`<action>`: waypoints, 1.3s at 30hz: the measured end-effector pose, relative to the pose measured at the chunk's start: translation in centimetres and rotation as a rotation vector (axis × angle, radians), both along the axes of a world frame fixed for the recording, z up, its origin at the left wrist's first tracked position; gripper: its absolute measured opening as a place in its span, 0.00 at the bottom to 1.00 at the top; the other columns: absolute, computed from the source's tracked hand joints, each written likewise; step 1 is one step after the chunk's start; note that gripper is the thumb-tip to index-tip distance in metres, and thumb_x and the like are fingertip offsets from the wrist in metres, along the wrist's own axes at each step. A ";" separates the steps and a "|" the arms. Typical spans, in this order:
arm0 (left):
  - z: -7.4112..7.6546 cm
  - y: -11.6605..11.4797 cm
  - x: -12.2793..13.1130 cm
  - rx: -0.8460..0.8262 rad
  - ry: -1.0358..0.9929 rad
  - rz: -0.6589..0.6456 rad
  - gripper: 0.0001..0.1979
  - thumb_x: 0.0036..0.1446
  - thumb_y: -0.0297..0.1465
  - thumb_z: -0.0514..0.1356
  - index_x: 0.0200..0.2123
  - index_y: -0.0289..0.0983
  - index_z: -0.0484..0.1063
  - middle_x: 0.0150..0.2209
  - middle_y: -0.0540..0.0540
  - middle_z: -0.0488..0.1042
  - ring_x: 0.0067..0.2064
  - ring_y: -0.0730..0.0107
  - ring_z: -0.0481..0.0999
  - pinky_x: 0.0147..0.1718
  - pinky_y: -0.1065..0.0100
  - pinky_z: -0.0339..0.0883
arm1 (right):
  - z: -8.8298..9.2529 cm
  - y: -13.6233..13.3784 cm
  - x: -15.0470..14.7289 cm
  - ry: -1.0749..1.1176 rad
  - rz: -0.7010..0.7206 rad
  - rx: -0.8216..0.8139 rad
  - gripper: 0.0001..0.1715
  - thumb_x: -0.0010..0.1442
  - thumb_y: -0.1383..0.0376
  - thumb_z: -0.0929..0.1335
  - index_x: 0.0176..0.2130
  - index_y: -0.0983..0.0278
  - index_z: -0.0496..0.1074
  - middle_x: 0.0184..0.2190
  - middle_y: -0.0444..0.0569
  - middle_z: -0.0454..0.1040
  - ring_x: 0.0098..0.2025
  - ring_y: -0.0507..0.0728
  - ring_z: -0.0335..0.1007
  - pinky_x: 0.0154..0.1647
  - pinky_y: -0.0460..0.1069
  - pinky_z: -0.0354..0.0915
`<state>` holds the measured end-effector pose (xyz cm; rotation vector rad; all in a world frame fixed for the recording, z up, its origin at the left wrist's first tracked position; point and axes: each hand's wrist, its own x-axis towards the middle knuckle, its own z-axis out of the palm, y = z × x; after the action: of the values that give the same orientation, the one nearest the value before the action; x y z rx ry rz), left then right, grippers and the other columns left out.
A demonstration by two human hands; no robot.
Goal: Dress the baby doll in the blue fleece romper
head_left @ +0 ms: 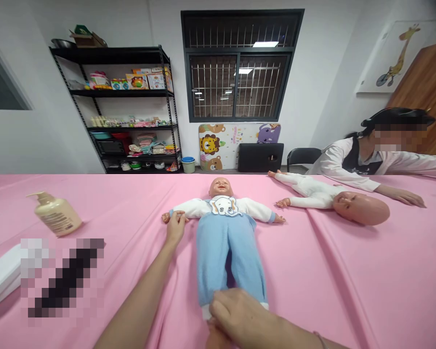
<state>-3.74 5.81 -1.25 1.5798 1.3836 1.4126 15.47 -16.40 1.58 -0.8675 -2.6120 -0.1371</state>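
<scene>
While the baby doll [227, 232] lies on its back in the middle of the pink bench [366, 286], the left hand [175, 228] holds its arm and the right hand [240, 315] holds its foot.

Infant-care training room: infant training dolls [227, 252] laid out on a pink-draped table [349, 276], black metal shelving [112, 55] stocked with baby goods, a lotion pump bottle [56, 213], giraffe wall art [396, 55].

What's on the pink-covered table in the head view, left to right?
White item → pump bottle → doll in blue trousers → doll in white bodysuit → co-worker's hand
</scene>
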 end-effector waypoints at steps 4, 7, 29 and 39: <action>0.3 -0.7 0.5 0.016 0.049 -0.125 0.10 0.52 0.33 0.53 0.37 0.36 0.67 0.33 0.44 0.75 0.39 0.61 0.75 0.43 0.58 0.67 | 0.6 0.5 -0.3 0.124 -0.046 -0.013 0.09 0.62 0.65 0.60 0.28 0.62 0.58 0.24 0.42 0.64 0.24 0.52 0.55 0.25 0.48 0.51; 0.7 -1.7 1.5 0.052 0.074 -0.435 0.13 0.51 0.33 0.56 0.41 0.36 0.69 0.44 0.42 0.74 0.47 0.60 0.72 0.49 0.58 0.63 | 1.3 1.6 1.3 0.394 -0.206 -0.097 0.09 0.61 0.62 0.60 0.29 0.62 0.60 0.26 0.45 0.66 0.29 0.53 0.60 0.31 0.48 0.57; 0.3 -1.4 1.5 0.079 0.317 0.119 0.10 0.53 0.24 0.50 0.39 0.35 0.67 0.40 0.41 0.73 0.42 0.61 0.72 0.44 0.60 0.64 | -1.5 3.4 4.7 0.992 -0.482 -0.542 0.28 0.59 0.51 0.60 0.56 0.59 0.59 0.61 0.51 0.52 0.63 0.58 0.45 0.64 0.59 0.46; -0.6 -7.0 -8.9 0.046 1.146 -0.048 0.24 0.59 0.41 0.46 0.54 0.36 0.64 0.58 0.40 0.61 0.60 0.52 0.56 0.56 0.51 0.49 | -4.0 6.4 7.3 1.040 -0.711 -0.513 0.30 0.58 0.50 0.59 0.53 0.65 0.61 0.54 0.55 0.63 0.57 0.61 0.57 0.59 0.58 0.54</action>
<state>-12.67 -1.16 -1.85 2.5860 1.8449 0.4136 22.75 -10.00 -2.39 -1.4824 -1.3044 0.6464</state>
